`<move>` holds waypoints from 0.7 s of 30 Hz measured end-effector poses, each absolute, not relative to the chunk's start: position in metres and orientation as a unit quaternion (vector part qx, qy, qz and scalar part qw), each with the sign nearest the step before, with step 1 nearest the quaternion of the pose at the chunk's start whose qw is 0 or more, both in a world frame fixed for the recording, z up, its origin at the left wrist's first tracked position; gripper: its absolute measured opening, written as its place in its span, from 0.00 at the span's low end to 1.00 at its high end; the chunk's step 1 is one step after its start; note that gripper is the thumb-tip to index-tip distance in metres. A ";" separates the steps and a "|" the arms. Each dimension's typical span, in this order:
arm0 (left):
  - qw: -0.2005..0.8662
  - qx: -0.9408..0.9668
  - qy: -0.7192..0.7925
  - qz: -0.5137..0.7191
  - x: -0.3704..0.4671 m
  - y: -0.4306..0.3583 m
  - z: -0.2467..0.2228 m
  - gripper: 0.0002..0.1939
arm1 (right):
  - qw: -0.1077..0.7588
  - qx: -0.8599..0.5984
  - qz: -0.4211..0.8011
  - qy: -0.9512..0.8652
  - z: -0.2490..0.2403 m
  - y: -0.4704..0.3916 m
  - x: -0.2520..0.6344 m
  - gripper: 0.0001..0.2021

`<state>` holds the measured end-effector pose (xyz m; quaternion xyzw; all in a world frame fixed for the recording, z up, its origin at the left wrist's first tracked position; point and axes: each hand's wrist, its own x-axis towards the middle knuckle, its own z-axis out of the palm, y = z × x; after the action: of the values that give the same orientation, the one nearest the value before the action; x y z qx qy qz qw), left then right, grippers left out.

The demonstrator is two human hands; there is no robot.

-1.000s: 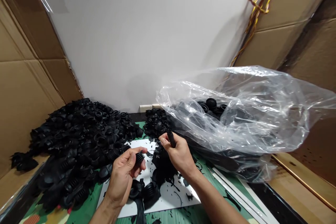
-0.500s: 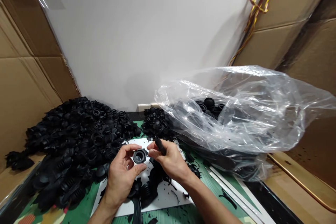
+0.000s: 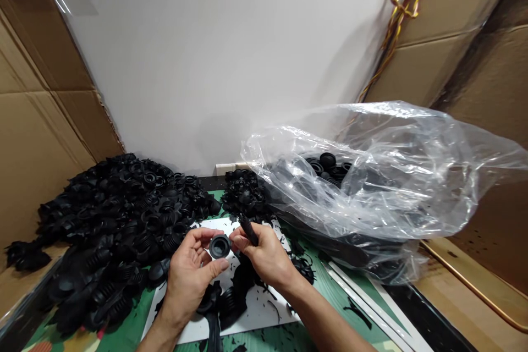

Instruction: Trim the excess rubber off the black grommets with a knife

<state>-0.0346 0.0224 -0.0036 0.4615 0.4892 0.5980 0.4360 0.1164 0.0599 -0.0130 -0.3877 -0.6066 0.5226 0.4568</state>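
Note:
My left hand [image 3: 190, 267] pinches a round black rubber bellows [image 3: 220, 246] between thumb and fingers, its ringed open end facing me. Close on its right side, my right hand [image 3: 266, 253] is closed around a slim black-handled tool [image 3: 248, 230], whose handle sticks up past the index finger. The tool's working end is hidden, and the right fingertips are at the rim of the bellows. Below both hands, more black rubber parts [image 3: 229, 302] and trimmed scraps lie on a white board [image 3: 264, 316].
A large heap of untrimmed black rubber parts [image 3: 124, 214] spreads to the left. At the right stands a clear plastic bag [image 3: 391, 192] with black parts inside. A small scrap pile [image 3: 246, 192] sits behind the board on the green mat [image 3: 330, 297]. Cardboard [image 3: 45, 77] walls flank the table.
The bellows has turned slightly between my left fingers, its opening now facing me a little differently. Both hands stay almost in the same place; the view has shifted slightly.

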 end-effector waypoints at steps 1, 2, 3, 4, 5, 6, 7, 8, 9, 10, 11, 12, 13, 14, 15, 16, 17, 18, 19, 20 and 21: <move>0.438 0.459 0.491 0.597 -0.035 0.022 -0.004 0.21 | 0.458 -0.391 0.520 -0.606 -0.013 0.060 0.117 0.05; 0.440 0.458 0.493 0.595 -0.035 0.022 -0.004 0.21 | 0.458 -0.394 0.519 -0.604 -0.013 0.060 0.117 0.05; 0.441 0.457 0.493 0.595 -0.035 0.023 -0.004 0.21 | 0.459 -0.397 0.519 -0.602 -0.012 0.060 0.117 0.04; 0.441 0.457 0.492 0.595 -0.036 0.023 -0.005 0.21 | 0.460 -0.399 0.519 -0.600 -0.012 0.060 0.116 0.04; 0.441 0.458 0.491 0.595 -0.036 0.023 -0.005 0.21 | 0.460 -0.399 0.520 -0.598 -0.011 0.060 0.116 0.05; 0.440 0.459 0.490 0.596 -0.036 0.023 -0.006 0.21 | 0.462 -0.399 0.520 -0.597 -0.011 0.059 0.116 0.05; 0.438 0.460 0.490 0.597 -0.036 0.023 -0.007 0.20 | 0.464 -0.398 0.520 -0.596 -0.010 0.059 0.116 0.05; 0.438 0.461 0.489 0.597 -0.036 0.023 -0.007 0.20 | 0.465 -0.397 0.519 -0.597 -0.009 0.059 0.116 0.05; 0.438 0.462 0.488 0.597 -0.037 0.023 -0.008 0.20 | 0.466 -0.395 0.520 -0.597 -0.009 0.059 0.117 0.06; 0.437 0.465 0.488 0.596 -0.037 0.022 -0.009 0.20 | 0.465 -0.394 0.520 -0.598 -0.009 0.058 0.117 0.06; 0.436 0.468 0.488 0.594 -0.037 0.022 -0.009 0.19 | 0.464 -0.395 0.521 -0.598 -0.009 0.058 0.117 0.06; 0.433 0.471 0.491 0.591 -0.037 0.022 -0.011 0.19 | 0.462 -0.396 0.524 -0.597 -0.008 0.058 0.117 0.07; 0.426 0.476 0.496 0.589 -0.037 0.022 -0.012 0.19 | 0.459 -0.394 0.530 -0.594 -0.008 0.057 0.116 0.06; 0.412 0.482 0.503 0.587 -0.037 0.021 -0.014 0.19 | 0.457 -0.389 0.539 -0.591 -0.008 0.056 0.116 0.06; 0.392 0.493 0.510 0.585 -0.037 0.021 -0.015 0.19 | 0.455 -0.382 0.550 -0.587 -0.008 0.055 0.115 0.06; 0.367 0.510 0.516 0.582 -0.037 0.021 -0.017 0.19 | 0.452 -0.372 0.562 -0.584 -0.008 0.054 0.114 0.05; 0.337 0.532 0.520 0.576 -0.037 0.020 -0.018 0.18 | 0.449 -0.360 0.576 -0.581 -0.007 0.053 0.112 0.05; 0.308 0.558 0.522 0.567 -0.037 0.020 -0.019 0.16 | 0.445 -0.348 0.590 -0.577 -0.007 0.052 0.111 0.05; 0.282 0.583 0.523 0.555 -0.037 0.020 -0.018 0.15 | 0.440 -0.339 0.606 -0.570 -0.007 0.050 0.109 0.05; 0.261 0.603 0.523 0.543 -0.037 0.019 -0.018 0.14 | 0.435 -0.337 0.620 -0.559 -0.007 0.050 0.108 0.05; 0.249 0.614 0.525 0.535 -0.036 0.019 -0.016 0.14 | 0.433 -0.340 0.632 -0.545 -0.008 0.049 0.107 0.05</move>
<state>-0.0364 0.0191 -0.0163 0.6139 0.5249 0.5346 0.2487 0.1071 0.0492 -0.0076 -0.3404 -0.5453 0.6318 0.4331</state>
